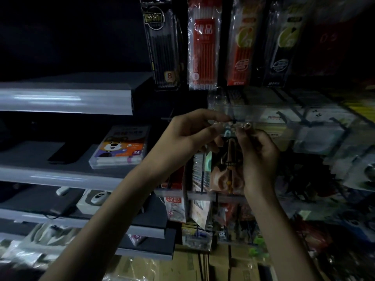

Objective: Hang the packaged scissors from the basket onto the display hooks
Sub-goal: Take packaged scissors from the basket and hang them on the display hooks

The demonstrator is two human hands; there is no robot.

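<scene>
Nearest, the left hand (188,136) pinches the top left corner of the packaged scissors (225,171), close to a dark display hook (233,120). The right hand (260,157) grips the pack's right edge. The pack hangs upright between the two hands, before the far rack.

To the left the room is open — dark space above the shelf (65,98), a bear-print box (119,147) on the one below. Pen packs (203,53) hang close overhead, clear boxes (316,128) crowd the right, lower packs (176,201) hang beneath — the scissors pack (225,173) fills the middle.
</scene>
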